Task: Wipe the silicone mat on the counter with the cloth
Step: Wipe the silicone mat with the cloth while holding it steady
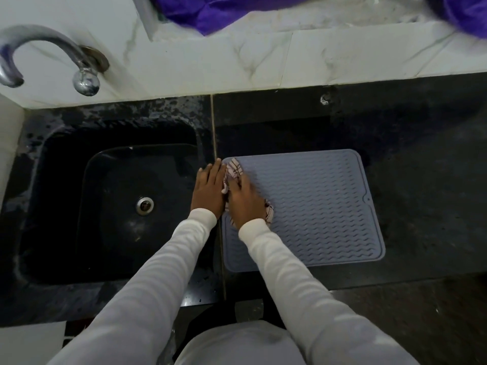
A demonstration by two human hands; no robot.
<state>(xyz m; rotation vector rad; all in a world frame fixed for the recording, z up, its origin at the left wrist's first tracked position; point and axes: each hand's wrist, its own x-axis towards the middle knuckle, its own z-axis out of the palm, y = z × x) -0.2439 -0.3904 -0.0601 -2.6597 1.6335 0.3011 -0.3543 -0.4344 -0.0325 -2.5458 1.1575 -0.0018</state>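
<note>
At the mat's (316, 206) left edge on the tabletop (421, 154): wiping underway, right hand (245, 201) pressing bunched cloth (233, 169), left hand (209, 189) flat, fingers straight, steadying beside. Next, probably sweeping rightward across untouched ridges.

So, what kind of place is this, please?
Most likely a home kitchen: a black sink with a metal tap sits in a dark counter, and the right hand presses a cloth on a grey mat.
</note>
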